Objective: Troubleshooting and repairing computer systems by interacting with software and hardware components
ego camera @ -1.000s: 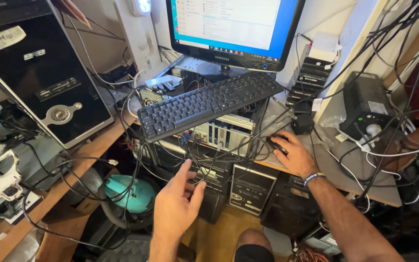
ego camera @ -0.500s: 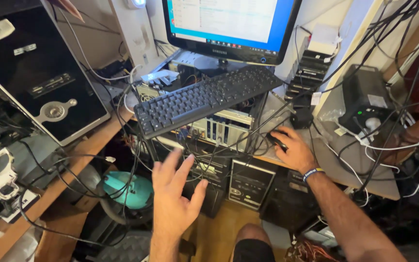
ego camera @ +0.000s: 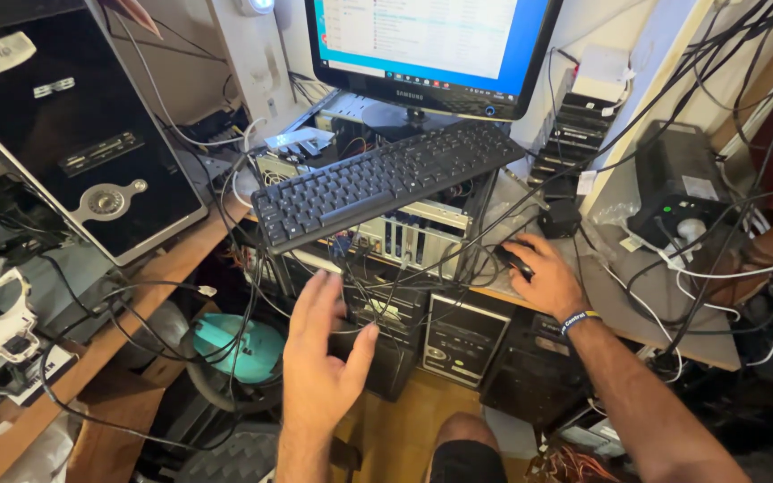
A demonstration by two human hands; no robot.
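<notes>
Cluttered desk: right hand (on mouse).

Black keyboard tilted just above the left fingertips, monitor lit behind it. Black tower case leaning far left of the fingers. Teal round object left of the left fingers. Black box with cables right of the right fingers.
</notes>
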